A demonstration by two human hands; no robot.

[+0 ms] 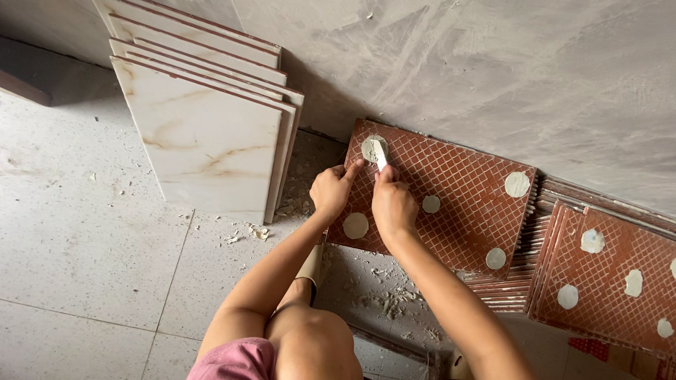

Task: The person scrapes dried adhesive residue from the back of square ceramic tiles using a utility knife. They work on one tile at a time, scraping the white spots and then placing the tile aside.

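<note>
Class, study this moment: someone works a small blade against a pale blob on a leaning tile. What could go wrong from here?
1. The blade could slip toward the left hand, whose finger rests beside the pale blob.
2. Pressure from the right hand might tip the leaning tile.
3. Scraped crumbs on the floor could make footing poor.

- Soft, even daylight fills the head view; nothing looks dim, and no lamp or window shows.
- Shadows are faint and diffuse. The clearest one falls on the grey wall (498, 49) to the right of the leaning white tiles (209, 134), which suggests light arriving from the left.
- A weak shadow lies under the forearms on the floor (70, 244).
- There is no harsh glare; the white tiles carry only a mild sheen.
- Focus is sharp across the middle, and the grid on the red tile back (458, 201) reads crisply.
- Wide-angle stretch bends lines near the edges.
- The knee at the bottom looks slightly soft.
</note>
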